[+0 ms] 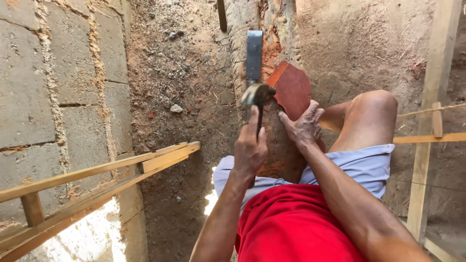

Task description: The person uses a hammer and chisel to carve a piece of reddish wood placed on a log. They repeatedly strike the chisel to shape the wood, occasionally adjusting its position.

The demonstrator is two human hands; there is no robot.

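The left hand point(249, 150) is closed around a hammer point(257, 99) over the log point(279, 145); the right hand point(305, 127) presses open fingers against a reddish slab point(293, 90) at the log's right edge.

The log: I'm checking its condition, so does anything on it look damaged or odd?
Yes. The log has its bark stripped along the top, baring raw orange-red wood, and a reddish slab is pried up askew beside a metal blade standing in it.
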